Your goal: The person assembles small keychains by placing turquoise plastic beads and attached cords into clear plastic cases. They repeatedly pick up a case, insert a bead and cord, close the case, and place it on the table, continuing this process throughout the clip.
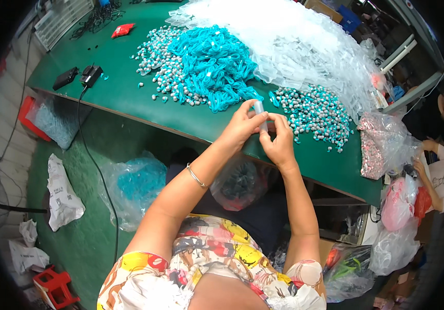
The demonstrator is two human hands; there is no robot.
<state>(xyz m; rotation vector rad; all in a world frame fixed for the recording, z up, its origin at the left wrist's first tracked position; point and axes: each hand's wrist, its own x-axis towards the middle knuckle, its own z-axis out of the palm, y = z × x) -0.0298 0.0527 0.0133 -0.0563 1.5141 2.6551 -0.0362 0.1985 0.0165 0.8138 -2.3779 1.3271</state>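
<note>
just beyond the grip, we have a heap of teal looped cords (pixel 214 67) on the green worktop (pixel 123 98), its near edge close to our fingertips. past it and to the right spreads a large heap of clear plastic pieces (pixel 304 51). small grey-and-teal beads lie in a left cluster (pixel 165 49) and in a right cluster (pixel 317 113), the latter just right of the grip. farther right, we see a bag of pink-and-white pieces (pixel 373 150); far left are a red packet (pixel 123 30), a flat black box (pixel 65 78) and a corded black device (pixel 91 76).

we count one cord heap, one clear heap, two bead clusters, one red packet and one piece in our hands; the heaped items are too many to count.

that piece, a translucent sleeve (pixel 259 109), is narrow, pale and tilted, partly covered by fingers. it sits above the worktop's near edge, pinched by the left hand (pixel 242 124) and the right hand (pixel 279 142) together.
</note>
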